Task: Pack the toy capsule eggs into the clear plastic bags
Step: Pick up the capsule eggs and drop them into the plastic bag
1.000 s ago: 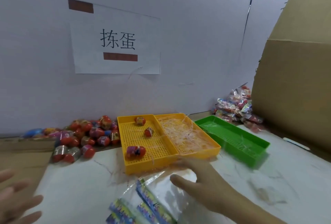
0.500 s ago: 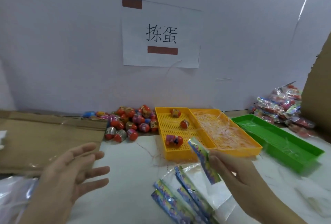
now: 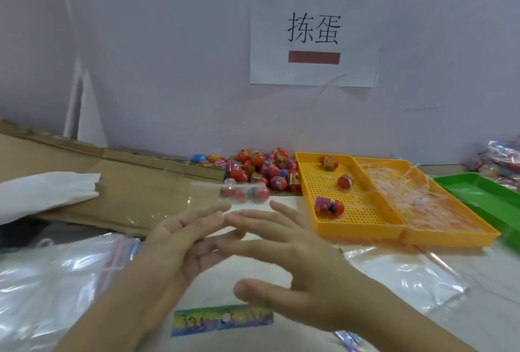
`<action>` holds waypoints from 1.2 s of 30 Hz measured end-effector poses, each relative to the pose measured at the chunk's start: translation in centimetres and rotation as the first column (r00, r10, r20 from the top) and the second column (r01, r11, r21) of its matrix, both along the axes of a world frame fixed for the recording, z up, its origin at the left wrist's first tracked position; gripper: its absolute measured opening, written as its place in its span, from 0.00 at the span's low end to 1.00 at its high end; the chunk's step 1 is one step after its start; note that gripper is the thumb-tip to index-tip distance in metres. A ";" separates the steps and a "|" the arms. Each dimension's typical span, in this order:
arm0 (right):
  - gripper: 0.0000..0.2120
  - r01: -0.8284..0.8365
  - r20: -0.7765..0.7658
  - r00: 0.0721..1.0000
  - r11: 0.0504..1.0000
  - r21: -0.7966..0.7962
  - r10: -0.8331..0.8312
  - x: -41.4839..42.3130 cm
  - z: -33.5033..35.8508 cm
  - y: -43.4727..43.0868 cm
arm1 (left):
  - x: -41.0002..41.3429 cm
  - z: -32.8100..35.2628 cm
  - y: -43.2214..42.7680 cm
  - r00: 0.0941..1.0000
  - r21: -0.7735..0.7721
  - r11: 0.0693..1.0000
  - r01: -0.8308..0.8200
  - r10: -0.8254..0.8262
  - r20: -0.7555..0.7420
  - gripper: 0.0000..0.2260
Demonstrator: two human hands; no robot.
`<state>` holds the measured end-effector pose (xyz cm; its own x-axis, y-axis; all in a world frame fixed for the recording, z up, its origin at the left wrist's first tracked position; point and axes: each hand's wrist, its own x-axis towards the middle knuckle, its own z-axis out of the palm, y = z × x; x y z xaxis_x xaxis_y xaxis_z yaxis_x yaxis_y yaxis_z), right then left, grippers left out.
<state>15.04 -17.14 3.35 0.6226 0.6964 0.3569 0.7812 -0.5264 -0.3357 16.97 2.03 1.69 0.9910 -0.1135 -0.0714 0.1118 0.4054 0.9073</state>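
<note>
Left hand (image 3: 180,242) and right hand (image 3: 295,267) meet at mid-frame above the surface, fingers straight and spread, fingertips overlapping; both look apart and clamped on nothing, though motion blur means I cannot rule out a thin film between them. Change noted: half a second ago the right hand was pinching a bag by its printed strip (image 3: 222,320); that strip now lies flat on the surface just below the hands, released. The left hand, wide out to the side before, is now drawn in against the right. No egg is in either hand. Capsule eggs (image 3: 261,168) sit heaped against the wall, well beyond the hands, and three more lie loose in the near yellow tray (image 3: 357,234). The second yellow tray (image 3: 450,239) holds only shredded strips; the green tray (image 3: 478,191) is at far right. Clear bags (image 3: 56,281) lie slack at left, another sheet (image 3: 408,275) at right. Cardboard (image 3: 112,182) lies flat behind the left bags. Judgement: a bag is set ready but not opened, packing of this one not yet begun; the next move likely calls for opening its mouth, then reaching for the eggs.
</note>
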 end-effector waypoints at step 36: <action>0.04 0.773 -0.256 0.634 0.605 0.192 -0.729 10.7 1.0 -8.2 | 0.1 -1.3 -0.4 0.971 0.103 0.966 -0.235 0.238 -0.012 0.08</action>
<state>25.71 -25.32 4.33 0.9384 -0.1475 0.3124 0.0835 -0.7807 -0.6193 17.11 1.67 0.42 0.9866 0.1327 -0.0946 0.0460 0.3302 0.9428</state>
